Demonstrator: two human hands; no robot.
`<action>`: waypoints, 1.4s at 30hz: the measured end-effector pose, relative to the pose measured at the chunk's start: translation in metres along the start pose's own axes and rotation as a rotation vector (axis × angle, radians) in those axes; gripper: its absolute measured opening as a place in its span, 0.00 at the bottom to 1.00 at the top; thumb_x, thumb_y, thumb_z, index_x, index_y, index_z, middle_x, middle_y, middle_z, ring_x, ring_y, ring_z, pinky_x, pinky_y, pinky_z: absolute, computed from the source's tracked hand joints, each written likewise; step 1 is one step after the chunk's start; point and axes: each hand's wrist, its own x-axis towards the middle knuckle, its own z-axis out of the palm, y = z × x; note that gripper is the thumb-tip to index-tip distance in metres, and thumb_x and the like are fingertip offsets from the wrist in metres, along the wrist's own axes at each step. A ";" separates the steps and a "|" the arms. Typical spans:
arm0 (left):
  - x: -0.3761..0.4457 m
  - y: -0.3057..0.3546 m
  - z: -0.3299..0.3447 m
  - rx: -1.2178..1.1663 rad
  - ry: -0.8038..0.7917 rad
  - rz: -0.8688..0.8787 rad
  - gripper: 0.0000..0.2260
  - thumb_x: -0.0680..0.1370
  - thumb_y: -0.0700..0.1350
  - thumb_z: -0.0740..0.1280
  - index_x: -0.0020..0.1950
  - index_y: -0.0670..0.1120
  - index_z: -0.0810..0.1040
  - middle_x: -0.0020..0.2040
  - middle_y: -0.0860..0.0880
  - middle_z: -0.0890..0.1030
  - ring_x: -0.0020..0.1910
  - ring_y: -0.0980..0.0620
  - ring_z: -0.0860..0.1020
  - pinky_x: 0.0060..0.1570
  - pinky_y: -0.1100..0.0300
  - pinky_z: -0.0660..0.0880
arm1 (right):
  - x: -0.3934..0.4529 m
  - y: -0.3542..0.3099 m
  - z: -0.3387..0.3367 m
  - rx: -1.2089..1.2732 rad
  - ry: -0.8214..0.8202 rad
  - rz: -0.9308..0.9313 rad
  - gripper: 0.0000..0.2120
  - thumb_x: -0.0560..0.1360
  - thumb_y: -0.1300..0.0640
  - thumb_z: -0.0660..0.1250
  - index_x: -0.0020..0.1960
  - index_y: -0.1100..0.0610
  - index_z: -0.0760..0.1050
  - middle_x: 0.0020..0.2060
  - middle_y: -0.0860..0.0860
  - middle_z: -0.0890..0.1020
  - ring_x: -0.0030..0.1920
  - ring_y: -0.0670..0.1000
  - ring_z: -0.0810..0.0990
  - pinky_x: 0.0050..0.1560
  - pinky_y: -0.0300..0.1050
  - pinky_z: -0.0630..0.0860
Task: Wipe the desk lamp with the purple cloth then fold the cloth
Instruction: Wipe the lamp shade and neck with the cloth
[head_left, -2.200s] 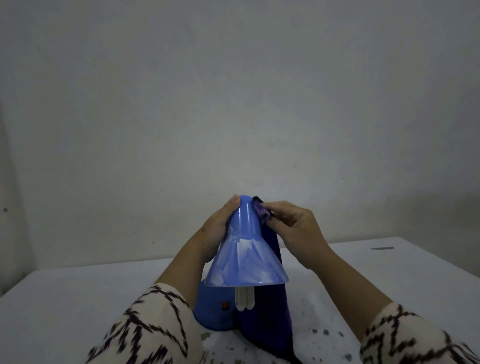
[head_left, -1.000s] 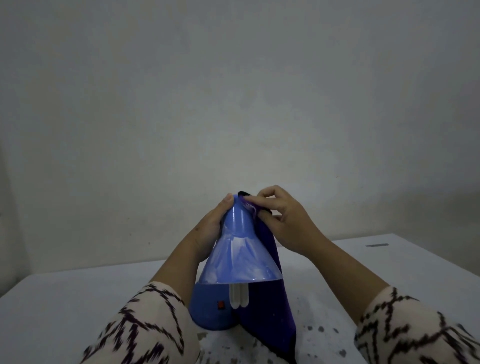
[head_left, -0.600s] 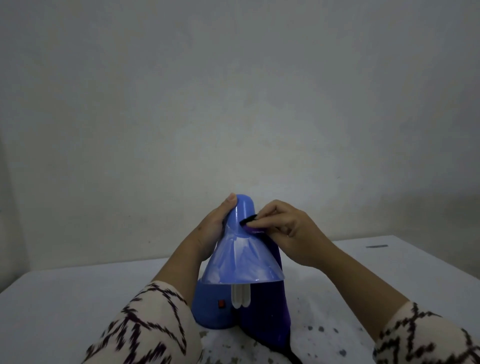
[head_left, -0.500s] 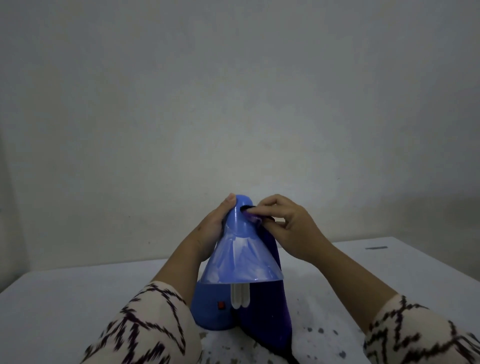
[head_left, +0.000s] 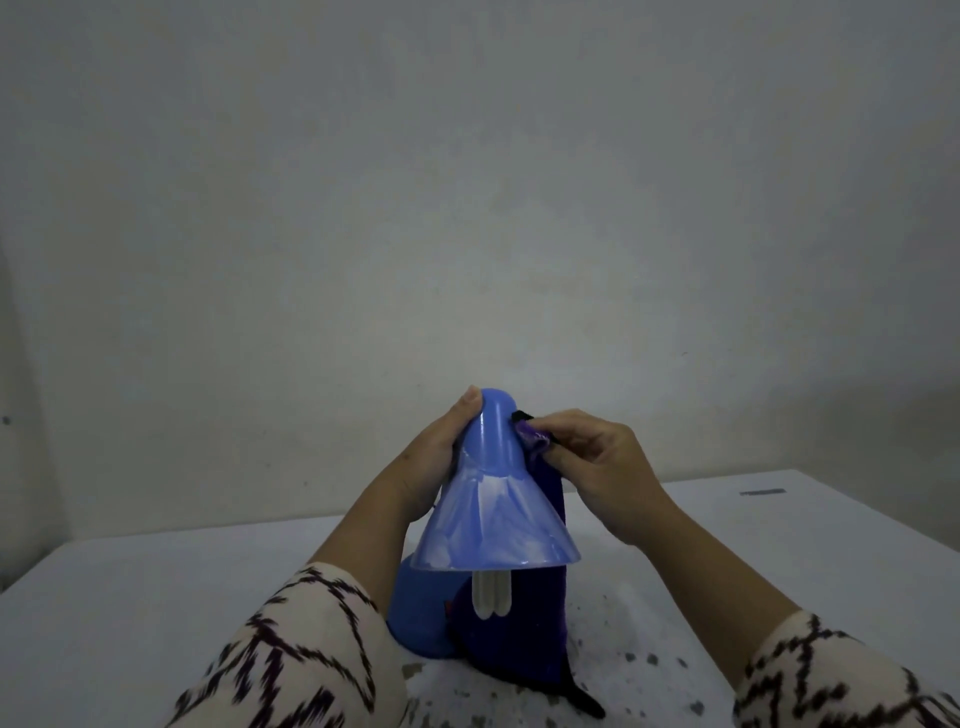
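Shifted rightward, right hand (head_left: 597, 467) pinches purple cloth (head_left: 535, 441) (bunched); left hand (head_left: 436, 457) grips glossy lamp (head_left: 496, 499).

Blue desk lamp (head_left: 493, 499), purple cloth (head_left: 524, 644), cream black-zigzag sleeves (head_left: 291, 670).

From my feed, most of the view is a plain wall (head_left: 467, 182), pale grey-white and unadorned, with faint smudges and a small dark speck low on the left. The light is dim and even; I see a softer, brighter patch around the middle of the wall and a shadowed band low on the right. At the far left edge another wall (head_left: 21, 441) meets it in a darker corner. Below, a white table (head_left: 156, 597) runs from the near edge to the wall. Its near surface is speckled with dark chips or stains (head_left: 649, 665). A small dark mark (head_left: 761, 491) lies on the far right of the tabletop.
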 end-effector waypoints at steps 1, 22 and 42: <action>0.000 0.000 0.000 -0.008 0.005 0.005 0.30 0.66 0.68 0.62 0.53 0.45 0.79 0.48 0.42 0.81 0.47 0.44 0.78 0.58 0.47 0.71 | 0.004 -0.005 0.000 -0.048 0.015 -0.029 0.20 0.73 0.73 0.63 0.46 0.49 0.81 0.46 0.51 0.81 0.49 0.51 0.80 0.52 0.42 0.77; 0.004 -0.009 -0.010 -0.048 0.098 -0.017 0.12 0.80 0.48 0.55 0.46 0.45 0.76 0.43 0.43 0.78 0.43 0.46 0.76 0.51 0.50 0.73 | 0.040 -0.084 0.045 -1.396 -0.675 -0.334 0.16 0.77 0.62 0.57 0.62 0.51 0.74 0.59 0.49 0.71 0.55 0.53 0.63 0.54 0.52 0.71; -0.001 -0.016 -0.008 -0.081 0.035 0.050 0.14 0.81 0.46 0.53 0.49 0.47 0.77 0.46 0.46 0.80 0.46 0.48 0.79 0.50 0.54 0.77 | 0.035 -0.091 0.058 -1.516 -0.785 -0.314 0.16 0.76 0.60 0.59 0.58 0.47 0.76 0.61 0.42 0.75 0.61 0.50 0.62 0.56 0.47 0.61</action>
